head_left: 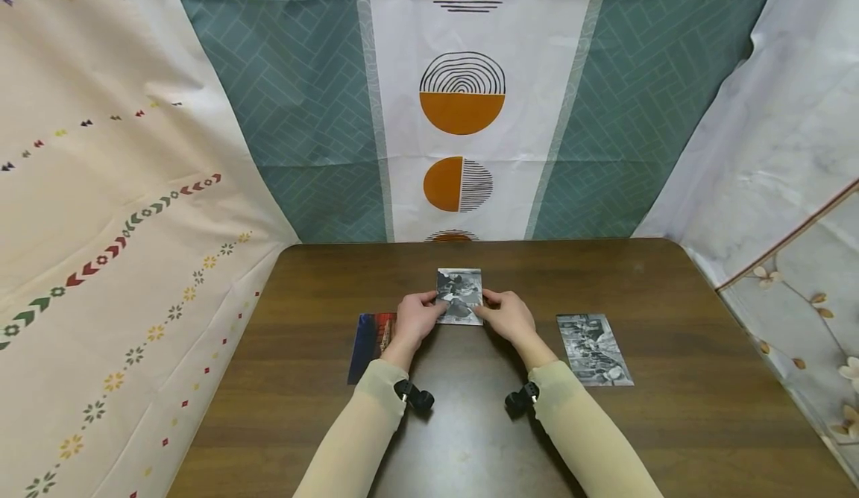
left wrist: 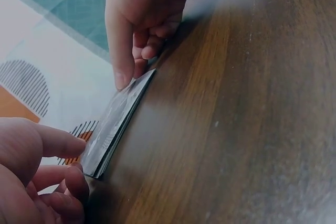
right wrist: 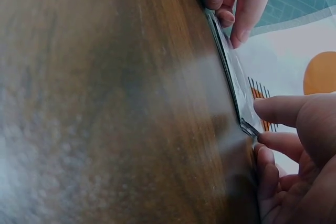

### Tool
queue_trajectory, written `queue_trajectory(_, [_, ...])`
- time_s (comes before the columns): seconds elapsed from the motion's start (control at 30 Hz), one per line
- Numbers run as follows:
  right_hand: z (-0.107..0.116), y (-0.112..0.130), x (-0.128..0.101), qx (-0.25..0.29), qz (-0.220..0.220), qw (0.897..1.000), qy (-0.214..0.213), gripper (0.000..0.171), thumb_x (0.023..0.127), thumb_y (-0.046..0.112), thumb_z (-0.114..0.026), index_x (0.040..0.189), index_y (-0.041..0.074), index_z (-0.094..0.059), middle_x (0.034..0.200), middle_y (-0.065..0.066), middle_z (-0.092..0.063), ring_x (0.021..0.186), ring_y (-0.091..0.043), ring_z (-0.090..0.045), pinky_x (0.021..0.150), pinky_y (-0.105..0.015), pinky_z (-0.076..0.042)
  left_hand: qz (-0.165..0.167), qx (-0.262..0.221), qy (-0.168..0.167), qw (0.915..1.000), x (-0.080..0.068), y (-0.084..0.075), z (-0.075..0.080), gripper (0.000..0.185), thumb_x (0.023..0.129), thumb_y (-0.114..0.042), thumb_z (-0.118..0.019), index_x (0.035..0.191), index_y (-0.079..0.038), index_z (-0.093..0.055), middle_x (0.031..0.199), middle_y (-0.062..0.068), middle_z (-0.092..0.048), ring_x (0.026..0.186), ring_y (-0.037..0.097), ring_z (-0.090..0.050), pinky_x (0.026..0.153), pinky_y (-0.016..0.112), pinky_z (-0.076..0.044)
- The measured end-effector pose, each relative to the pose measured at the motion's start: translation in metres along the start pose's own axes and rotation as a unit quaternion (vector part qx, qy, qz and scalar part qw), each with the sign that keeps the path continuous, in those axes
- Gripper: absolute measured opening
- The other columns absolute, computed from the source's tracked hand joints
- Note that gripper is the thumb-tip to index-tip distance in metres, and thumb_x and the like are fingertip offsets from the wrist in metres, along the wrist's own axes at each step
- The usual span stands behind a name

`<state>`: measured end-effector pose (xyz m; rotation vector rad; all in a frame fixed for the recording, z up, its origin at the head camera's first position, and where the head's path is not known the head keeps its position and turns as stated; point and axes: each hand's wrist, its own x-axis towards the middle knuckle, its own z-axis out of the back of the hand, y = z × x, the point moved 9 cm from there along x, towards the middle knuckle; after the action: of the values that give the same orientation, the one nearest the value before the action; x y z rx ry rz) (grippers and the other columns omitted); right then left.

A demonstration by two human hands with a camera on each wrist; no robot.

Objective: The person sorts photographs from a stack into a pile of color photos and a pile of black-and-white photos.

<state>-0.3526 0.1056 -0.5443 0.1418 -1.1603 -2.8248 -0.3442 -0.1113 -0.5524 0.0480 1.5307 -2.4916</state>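
So the brown wood-look surface point(head_left: 463, 438) has a thin photo stack point(head_left: 459, 297) near its far edge, pretty much in the middle. Long axis points straight away from the person, short ends near and far. Left hand point(head_left: 417, 317) and right hand point(head_left: 508, 315) each pinch a long side, thumbs on top, only slightly spread.

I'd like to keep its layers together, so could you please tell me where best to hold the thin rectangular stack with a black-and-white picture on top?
I'd suggest pinching the stack by its left and right edges, one hand from each side: it is flat, with loose-looking layers along its near edge, and the left hand and right hand pinch those opposite edges.
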Motion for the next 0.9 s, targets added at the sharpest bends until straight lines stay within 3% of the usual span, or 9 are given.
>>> queue_trajectory(0.23, [0.001, -0.005, 0.001, 0.025, -0.003, 1.000, -0.009, 0.052, 0.101, 0.034, -0.072, 0.148, 0.012, -0.067, 0.141, -0.016, -0.068, 0.133, -0.041, -0.060, 0.107, -0.058, -0.047, -0.006, -0.035, -0.016, 0.9992, -0.002, -0.001, 0.003, 0.042, 0.092, -0.019, -0.083, 0.132, -0.006, -0.077, 0.096, 0.004, -0.068, 0.089, 0.020, -0.057, 0.074, 0.032, -0.045])
queue_trajectory(0.43, [0.003, -0.010, -0.002, 0.067, -0.037, 0.997, -0.018, 0.049, 0.102, 0.035, -0.071, 0.147, 0.015, -0.067, 0.139, -0.014, -0.070, 0.135, -0.039, -0.059, 0.109, -0.058, -0.045, -0.003, -0.061, -0.026, 0.9978, -0.004, -0.001, 0.003, 0.039, 0.092, -0.018, -0.083, 0.129, -0.007, -0.079, 0.105, 0.005, -0.071, 0.098, 0.021, -0.060, 0.083, 0.035, -0.050])
queue_trajectory(0.63, [0.005, -0.008, -0.003, 0.130, -0.036, 0.990, -0.031, 0.048, 0.101, 0.029, -0.073, 0.145, 0.011, -0.068, 0.136, -0.019, -0.070, 0.132, -0.039, -0.060, 0.108, -0.055, -0.046, -0.010, -0.074, -0.034, 0.9966, -0.007, -0.003, 0.005, 0.037, 0.093, -0.018, -0.082, 0.128, -0.007, -0.079, 0.108, 0.008, -0.075, 0.103, 0.023, -0.066, 0.089, 0.040, -0.054])
queue_trajectory(0.9, [0.007, -0.007, -0.006, 0.170, -0.026, 0.985, -0.024, 0.050, 0.099, 0.024, -0.076, 0.145, 0.006, -0.067, 0.114, -0.013, -0.074, 0.103, -0.028, -0.064, 0.083, -0.037, -0.050, -0.022, -0.084, -0.028, 0.9958, -0.012, -0.002, 0.005, 0.035, 0.092, -0.015, -0.082, 0.125, -0.004, -0.079, 0.101, 0.007, -0.074, 0.094, 0.020, -0.066, 0.078, 0.033, -0.053])
